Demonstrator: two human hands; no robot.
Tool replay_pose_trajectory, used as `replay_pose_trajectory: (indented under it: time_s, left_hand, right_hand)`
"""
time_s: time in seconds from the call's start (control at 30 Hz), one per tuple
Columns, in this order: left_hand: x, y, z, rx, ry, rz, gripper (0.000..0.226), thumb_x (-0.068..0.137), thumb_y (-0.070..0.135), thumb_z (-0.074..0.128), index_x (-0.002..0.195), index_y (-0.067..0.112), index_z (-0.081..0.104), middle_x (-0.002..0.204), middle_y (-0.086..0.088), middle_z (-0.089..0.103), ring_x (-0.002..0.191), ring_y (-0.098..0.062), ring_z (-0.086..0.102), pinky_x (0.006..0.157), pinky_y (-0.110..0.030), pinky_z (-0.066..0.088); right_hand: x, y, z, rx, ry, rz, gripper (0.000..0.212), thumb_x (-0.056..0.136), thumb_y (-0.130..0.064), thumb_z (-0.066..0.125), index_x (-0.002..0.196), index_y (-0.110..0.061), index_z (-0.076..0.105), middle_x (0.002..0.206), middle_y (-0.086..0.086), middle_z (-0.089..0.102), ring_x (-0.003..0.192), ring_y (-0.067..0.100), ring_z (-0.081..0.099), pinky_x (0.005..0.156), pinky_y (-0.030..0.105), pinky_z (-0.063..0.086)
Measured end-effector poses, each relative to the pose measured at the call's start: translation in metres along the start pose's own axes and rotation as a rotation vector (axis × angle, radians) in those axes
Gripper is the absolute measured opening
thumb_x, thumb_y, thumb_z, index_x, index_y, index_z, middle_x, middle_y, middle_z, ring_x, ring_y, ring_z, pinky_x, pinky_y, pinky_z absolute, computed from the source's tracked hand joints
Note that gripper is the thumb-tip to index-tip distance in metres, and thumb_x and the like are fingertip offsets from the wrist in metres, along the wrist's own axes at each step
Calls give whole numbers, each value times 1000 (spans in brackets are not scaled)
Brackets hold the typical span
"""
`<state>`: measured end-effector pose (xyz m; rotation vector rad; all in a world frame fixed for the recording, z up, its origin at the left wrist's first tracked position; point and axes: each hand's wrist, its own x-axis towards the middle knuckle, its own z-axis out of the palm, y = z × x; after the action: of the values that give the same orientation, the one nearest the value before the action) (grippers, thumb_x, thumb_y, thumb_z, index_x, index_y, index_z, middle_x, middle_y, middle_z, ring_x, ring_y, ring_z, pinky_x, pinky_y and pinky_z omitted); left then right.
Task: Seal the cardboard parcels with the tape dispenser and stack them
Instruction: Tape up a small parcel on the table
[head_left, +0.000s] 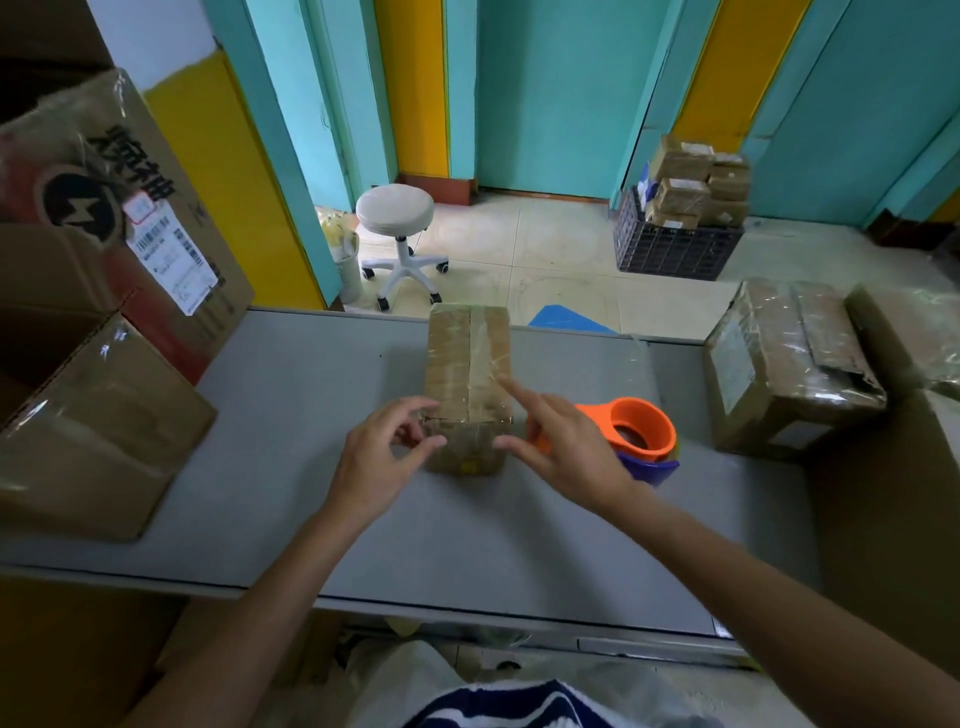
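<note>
Both bare forearms reach forward from the bottom of the view over the grey table (291, 415), and the hands meet at the near end of a small cardboard parcel (467, 364) lying lengthwise at the table's middle, a strip of clear tape running along its top. The left hand (387, 457) sits at the parcel's near-left corner with its fingers bent, the thumb against the front face and the fingertips by the top edge. Whether it actually grips the cardboard cannot be told. The right hand (566, 452) is spread loose at the near-right corner. Its forefinger is stretched out onto the taped top, its thumb lies by the front edge, and it clasps nothing. Just behind that hand, partly hidden by it, the orange and blue tape dispenser (641, 431) rests on the table, close beside the parcel's right side. Large cardboard boxes (104, 415) crowd the table's left end — one bears a shipping label — and a bigger taped parcel (789, 364) sits at the right end. Beyond the table, on the tiled floor, stand a white wheeled stool (397, 218) and a dark plastic crate (675, 249) heaped with small parcels.
</note>
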<state>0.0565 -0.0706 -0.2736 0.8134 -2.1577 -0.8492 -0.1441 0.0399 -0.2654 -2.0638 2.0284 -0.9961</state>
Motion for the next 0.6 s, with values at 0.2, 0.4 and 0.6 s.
replay_pose_trajectory:
  time_s: [0.2,0.4,0.6]
  left_hand:
    - [-1,0,25,-10,133,-196,53,62,19,85,92,19,41,60,9,43,50,-7,46,52,-12,37]
    - [2,3,24,90,40,-182,50,70,30,81,97,14,42,64,12,43,55,-8,47,50,-21,35]
    - [14,-4,5,49,-136,-83,54,86,12,63,133,21,38,68,11,48,65,-1,53,63,-12,38]
  right_hand:
    - [3,-4,42,58,180,68,51,86,-36,55,129,-9,55,69,3,45,61,13,41,59,18,35]
    - [6,5,38,-44,178,-57,54,96,-40,42,132,0,49,78,11,55,73,10,40,69,24,38]
    - [8,17,21,-153,66,-154,50,91,-22,45,131,9,47,85,17,62,77,17,42,70,30,37]
